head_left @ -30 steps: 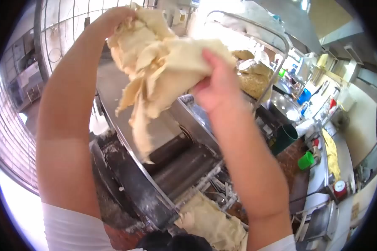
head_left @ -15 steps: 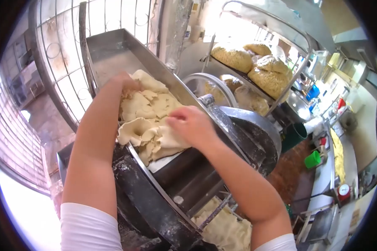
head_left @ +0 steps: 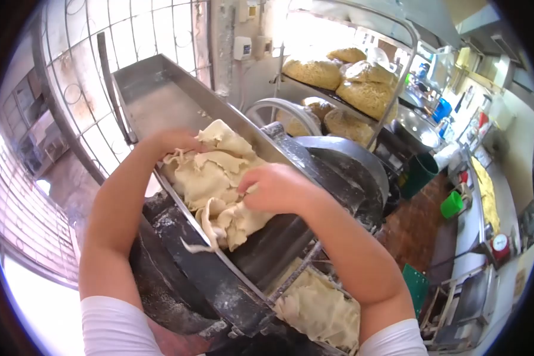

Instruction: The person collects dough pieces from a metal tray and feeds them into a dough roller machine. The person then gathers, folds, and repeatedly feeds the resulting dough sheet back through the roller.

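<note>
A crumpled, torn mass of pale dough [head_left: 210,178] lies at the lower end of a metal trough, over the dark roller [head_left: 279,249] of a dough-rolling machine. At the dough's upper left edge is my left hand [head_left: 181,141], fingers curled round it and partly hidden. My right hand [head_left: 279,188] grips the dough's right side, its fingers bent inward. One thin strip of dough hangs over the trough's near rim. Below the roller, more sheeted dough [head_left: 320,305] lies flat.
The metal trough [head_left: 160,98] slopes up toward a barred window. A handwheel [head_left: 285,113] and curved machine guard [head_left: 344,160] stand to the right. Behind them, a rack holds large bagged loaf-shaped masses [head_left: 371,89]. A green bucket [head_left: 451,204] and a counter are farther right.
The dough has shifted and folded toward the roller, and a strip now droops over the near rim. My right hand has closed onto the dough. The camera view has moved slightly.
</note>
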Action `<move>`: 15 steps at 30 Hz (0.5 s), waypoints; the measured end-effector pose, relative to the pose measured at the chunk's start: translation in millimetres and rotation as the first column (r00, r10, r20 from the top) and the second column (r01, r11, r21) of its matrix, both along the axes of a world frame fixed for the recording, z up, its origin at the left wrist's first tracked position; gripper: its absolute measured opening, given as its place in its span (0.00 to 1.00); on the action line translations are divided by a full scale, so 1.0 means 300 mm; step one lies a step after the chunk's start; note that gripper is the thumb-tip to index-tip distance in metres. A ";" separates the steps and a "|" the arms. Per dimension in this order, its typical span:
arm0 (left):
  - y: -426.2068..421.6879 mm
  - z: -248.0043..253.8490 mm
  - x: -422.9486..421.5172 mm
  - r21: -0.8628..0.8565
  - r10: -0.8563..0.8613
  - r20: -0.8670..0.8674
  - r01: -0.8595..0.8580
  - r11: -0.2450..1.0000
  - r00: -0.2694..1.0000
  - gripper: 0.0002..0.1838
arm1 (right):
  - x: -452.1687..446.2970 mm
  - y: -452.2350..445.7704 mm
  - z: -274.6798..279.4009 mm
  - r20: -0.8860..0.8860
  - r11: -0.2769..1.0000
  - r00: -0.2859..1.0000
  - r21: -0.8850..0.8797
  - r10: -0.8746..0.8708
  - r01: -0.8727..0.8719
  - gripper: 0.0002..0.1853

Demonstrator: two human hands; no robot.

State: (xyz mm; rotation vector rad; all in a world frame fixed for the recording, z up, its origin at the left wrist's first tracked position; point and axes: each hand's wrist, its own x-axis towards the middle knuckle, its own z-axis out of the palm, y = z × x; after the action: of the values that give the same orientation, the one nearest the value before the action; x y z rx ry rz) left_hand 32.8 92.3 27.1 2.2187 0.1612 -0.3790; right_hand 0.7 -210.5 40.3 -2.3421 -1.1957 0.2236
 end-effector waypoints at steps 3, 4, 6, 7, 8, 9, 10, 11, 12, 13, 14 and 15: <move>0.010 -0.009 -0.008 -0.144 0.071 0.043 -0.064 0.987 0.997 0.28 | 0.004 -0.221 0.018 -0.093 0.917 0.989 0.373 -0.112 0.139 0.14; 0.013 -0.010 0.003 -0.106 0.099 0.062 -0.092 0.990 0.993 0.28 | -0.002 -0.296 0.014 -0.183 0.879 0.974 0.433 -0.134 0.202 0.13; 0.037 -0.060 0.050 0.495 0.114 0.194 -0.197 0.846 0.974 0.29 | -0.039 -0.443 -0.039 -0.341 0.781 0.922 0.520 -0.182 0.346 0.12; 0.043 -0.076 0.071 0.726 0.085 0.260 -0.253 0.640 0.962 0.30 | -0.062 -0.509 -0.082 -0.409 0.723 0.888 0.547 -0.210 0.422 0.12; 0.041 -0.076 0.084 0.687 0.114 0.246 -0.256 0.680 0.962 0.29 | -0.092 -0.570 -0.127 -0.477 0.661 0.853 0.572 -0.213 0.485 0.12; 0.039 -0.081 0.095 0.646 0.143 0.225 -0.258 0.719 0.964 0.29 | -0.129 -0.622 -0.177 -0.546 0.597 0.812 0.587 -0.208 0.548 0.12; 0.031 -0.088 0.102 0.602 0.175 0.200 -0.262 0.754 0.964 0.29 | -0.171 -0.668 -0.227 -0.623 0.540 0.750 0.561 -0.224 0.627 0.12; 0.014 -0.089 0.095 0.571 0.138 0.213 -0.238 0.785 0.967 0.30 | -0.212 -0.706 -0.277 -0.691 0.484 0.685 0.529 -0.231 0.697 0.12; -0.007 -0.081 0.078 0.539 0.104 0.229 -0.215 0.814 0.968 0.30 | -0.248 -0.736 -0.335 -0.758 0.452 0.608 0.468 -0.237 0.760 0.12; -0.023 -0.075 0.069 0.507 0.071 0.248 -0.191 0.840 0.966 0.31 | -0.278 -0.758 -0.405 -0.817 0.419 0.526 0.402 -0.237 0.814 0.12; -0.034 -0.072 0.071 0.554 0.067 0.215 -0.178 0.813 0.974 0.32 | -0.304 -0.770 -0.476 -0.868 0.386 0.439 0.332 -0.233 0.861 0.12; -0.042 -0.067 0.073 0.599 0.064 0.183 -0.163 0.784 0.981 0.33 | -0.327 -0.771 -0.551 -0.892 0.417 0.403 0.292 -0.206 0.860 0.13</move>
State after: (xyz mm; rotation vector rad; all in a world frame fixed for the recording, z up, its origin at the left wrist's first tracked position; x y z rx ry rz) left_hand 54.6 79.7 7.1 2.8548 0.3797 -0.0817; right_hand -97.5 -441.8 -125.2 -1.4471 0.1262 0.3212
